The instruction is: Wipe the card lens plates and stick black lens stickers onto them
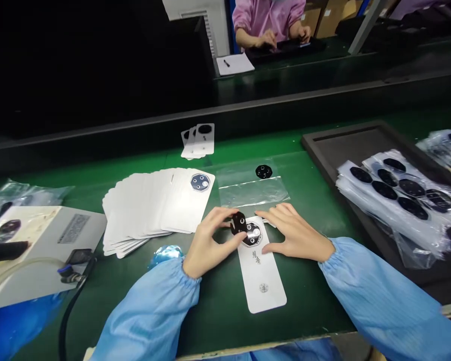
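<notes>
My left hand (217, 240) pinches a black round camera lens cover (238, 223) with holes in it, between thumb and fingers. The disc is tilted above the upper end of a white phone back cover (261, 271), overlapping its ringed camera area (252, 233). That back cover lies flat on the green table, with small dark print on it. Beside its right edge rests my right hand (295, 231), thumb and fingers apart. A small whitish piece shows under the right fingers; I cannot tell what it is.
Fanned white back covers (143, 200) lie left, with several more (203, 140) behind. A clear film bag (253, 191) and another black disc (263, 172) lie ahead. Bagged discs (402, 190) fill a dark tray (342, 135). A white box device (75, 235) stands left; a co-worker (268, 25) sits opposite.
</notes>
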{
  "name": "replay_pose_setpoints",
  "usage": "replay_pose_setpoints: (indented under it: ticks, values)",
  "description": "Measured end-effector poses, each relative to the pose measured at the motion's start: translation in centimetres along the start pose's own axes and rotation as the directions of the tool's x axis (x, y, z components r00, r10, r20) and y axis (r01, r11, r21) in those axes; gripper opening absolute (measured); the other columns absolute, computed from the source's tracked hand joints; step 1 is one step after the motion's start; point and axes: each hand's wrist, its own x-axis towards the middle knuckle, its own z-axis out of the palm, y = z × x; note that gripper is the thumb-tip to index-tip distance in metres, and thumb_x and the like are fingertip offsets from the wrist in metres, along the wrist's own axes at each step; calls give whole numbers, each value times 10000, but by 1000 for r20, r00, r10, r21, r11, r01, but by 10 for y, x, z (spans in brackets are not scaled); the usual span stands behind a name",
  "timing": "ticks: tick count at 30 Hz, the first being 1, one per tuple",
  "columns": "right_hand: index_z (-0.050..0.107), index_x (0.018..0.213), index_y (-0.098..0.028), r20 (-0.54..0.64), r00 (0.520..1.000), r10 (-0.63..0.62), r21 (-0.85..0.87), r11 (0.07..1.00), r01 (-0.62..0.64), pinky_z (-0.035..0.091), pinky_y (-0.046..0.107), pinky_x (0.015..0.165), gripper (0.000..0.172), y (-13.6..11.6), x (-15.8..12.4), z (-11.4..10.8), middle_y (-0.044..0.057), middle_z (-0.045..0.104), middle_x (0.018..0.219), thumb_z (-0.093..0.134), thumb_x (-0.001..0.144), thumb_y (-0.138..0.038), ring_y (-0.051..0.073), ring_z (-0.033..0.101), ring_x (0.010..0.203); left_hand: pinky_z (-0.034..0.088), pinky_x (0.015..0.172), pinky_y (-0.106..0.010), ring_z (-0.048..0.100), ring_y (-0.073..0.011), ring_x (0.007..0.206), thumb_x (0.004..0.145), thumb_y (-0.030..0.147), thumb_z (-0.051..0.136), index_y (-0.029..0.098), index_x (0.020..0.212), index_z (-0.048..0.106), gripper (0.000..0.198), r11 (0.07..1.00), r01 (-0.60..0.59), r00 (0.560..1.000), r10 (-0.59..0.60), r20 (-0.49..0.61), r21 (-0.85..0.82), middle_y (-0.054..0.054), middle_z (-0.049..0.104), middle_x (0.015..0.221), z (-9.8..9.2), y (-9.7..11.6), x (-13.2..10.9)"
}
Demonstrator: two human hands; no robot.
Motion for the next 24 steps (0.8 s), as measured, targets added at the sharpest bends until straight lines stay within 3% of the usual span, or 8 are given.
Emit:
replay_pose_setpoints:
  ticks: [4,9,24]
  values:
    - [467,1305,-216,11,1000,-11,-59,998,11,341,430,927,686,-1,1,0,37,517,926,644,749,-576,222,433,911,458,952,-391,548,-194,1055,779,233,689,208,1216,573,453,973,-84,996,86,2,215,-69,578,1144,10,-2,-9]
    - [462,1310,-199,10,999,-35,-140,989,36,361,404,881,672,-1,1,0,45,498,916,579,787,-603,218,417,886,472,918,-303,559,-162,1043,830,228,654,128,1323,445,545,816,-274,960,266,89,509,-92,595,1153,18,-4,-16]
    - [468,1306,-169,8,998,-64,-175,982,64,360,420,893,678,-1,2,1,59,518,927,516,812,-630,224,432,894,466,932,-304,533,-177,1067,827,167,658,73,1297,463,518,805,-309,950,281,134,506,-105,629,1076,26,-7,-19]
